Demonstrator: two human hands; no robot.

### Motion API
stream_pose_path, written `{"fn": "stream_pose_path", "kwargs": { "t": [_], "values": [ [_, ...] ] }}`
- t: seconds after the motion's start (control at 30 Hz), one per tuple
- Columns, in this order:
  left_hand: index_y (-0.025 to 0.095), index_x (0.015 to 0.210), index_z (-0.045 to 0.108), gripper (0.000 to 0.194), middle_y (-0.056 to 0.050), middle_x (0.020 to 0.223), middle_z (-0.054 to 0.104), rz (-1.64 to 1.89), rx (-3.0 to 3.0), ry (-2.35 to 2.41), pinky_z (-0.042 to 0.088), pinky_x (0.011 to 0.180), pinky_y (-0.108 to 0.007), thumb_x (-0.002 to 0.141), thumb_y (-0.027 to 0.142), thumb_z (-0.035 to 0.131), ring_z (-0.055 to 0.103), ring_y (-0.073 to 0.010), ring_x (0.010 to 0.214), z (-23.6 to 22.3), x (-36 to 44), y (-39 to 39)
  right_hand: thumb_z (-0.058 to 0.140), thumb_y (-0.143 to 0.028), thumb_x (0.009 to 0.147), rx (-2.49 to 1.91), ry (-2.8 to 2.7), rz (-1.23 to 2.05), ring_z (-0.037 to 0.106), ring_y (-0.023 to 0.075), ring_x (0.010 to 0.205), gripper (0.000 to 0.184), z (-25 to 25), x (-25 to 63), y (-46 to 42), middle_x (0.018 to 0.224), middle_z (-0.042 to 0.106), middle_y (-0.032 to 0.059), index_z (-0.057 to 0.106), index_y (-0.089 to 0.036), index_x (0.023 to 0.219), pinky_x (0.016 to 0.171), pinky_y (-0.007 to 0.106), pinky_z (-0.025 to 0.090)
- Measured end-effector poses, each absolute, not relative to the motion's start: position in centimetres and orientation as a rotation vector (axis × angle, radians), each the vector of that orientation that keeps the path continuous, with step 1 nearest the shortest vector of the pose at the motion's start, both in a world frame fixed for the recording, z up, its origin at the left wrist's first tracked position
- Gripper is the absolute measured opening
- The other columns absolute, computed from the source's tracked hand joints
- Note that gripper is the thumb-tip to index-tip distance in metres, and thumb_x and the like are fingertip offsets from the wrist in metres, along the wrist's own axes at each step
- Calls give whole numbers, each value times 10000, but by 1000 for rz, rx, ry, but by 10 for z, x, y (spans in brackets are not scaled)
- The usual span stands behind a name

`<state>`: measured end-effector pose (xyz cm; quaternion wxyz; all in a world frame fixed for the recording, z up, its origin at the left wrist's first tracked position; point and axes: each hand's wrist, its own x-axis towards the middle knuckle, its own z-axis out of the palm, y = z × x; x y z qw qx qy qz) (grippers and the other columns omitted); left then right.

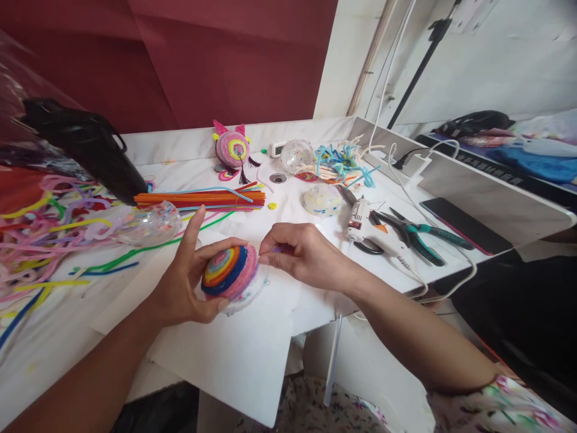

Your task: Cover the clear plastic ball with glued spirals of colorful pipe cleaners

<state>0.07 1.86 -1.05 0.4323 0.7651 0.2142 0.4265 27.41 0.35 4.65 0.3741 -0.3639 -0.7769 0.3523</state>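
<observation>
My left hand [187, 282] is wrapped round a clear plastic ball [250, 296], tilted to the right. Rings of coloured pipe cleaner [229, 272] cover its left part: pink, light blue, yellow, orange, dark blue, then pink outermost. At the ball's upper right edge, the thumb and fingers of my right hand [300, 255] pinch together. A bit of purple pipe cleaner [282, 248] shows between them, most of it hidden. White paper [225, 367] lies under both hands. A white glue gun [372, 231] rests to the right, a clear glue stick [333, 361] hanging over the table edge.
Pliers [428, 240] and a phone [464, 225] lie at the right. Loose pipe cleaners [58, 222] spread across the left, beside an orange bundle [202, 198]. Clear plastic domes [151, 224] and a decorated pink ball [233, 147] stand further back. White cables [451, 288] trail at the right edge.
</observation>
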Motion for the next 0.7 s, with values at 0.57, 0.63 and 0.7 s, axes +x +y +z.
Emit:
{"fn": "stream_pose_path", "kwargs": {
  "t": [0.57, 0.63, 0.7],
  "values": [
    [467, 1774, 63, 1301, -109, 1534, 720, 1035, 1915, 515, 685, 959, -425, 820, 191, 904, 753, -344, 1296, -6, -1, 14, 754, -128, 954, -906, -2049, 917, 604, 129, 736, 98, 43, 277, 14, 821, 689, 0, 741, -158, 861, 732, 273, 467],
    [482, 1770, 94, 1290, -100, 1522, 729, 1045, 1911, 502, 689, 943, -424, 815, 196, 912, 760, -347, 1283, -6, 0, 13, 758, -110, 946, -917, -2048, 934, 614, 130, 743, 102, 44, 277, 13, 826, 694, 3, 742, -154, 855, 735, 273, 467],
    [513, 1761, 123, 1280, -80, 1522, 733, 1053, 1900, 499, 689, 937, -407, 808, 211, 922, 764, -337, 1281, -5, 1, 13, 763, -101, 940, -940, -2041, 956, 617, 130, 745, 101, 44, 276, 13, 823, 697, 3, 744, -151, 855, 734, 273, 463]
  ]
}}
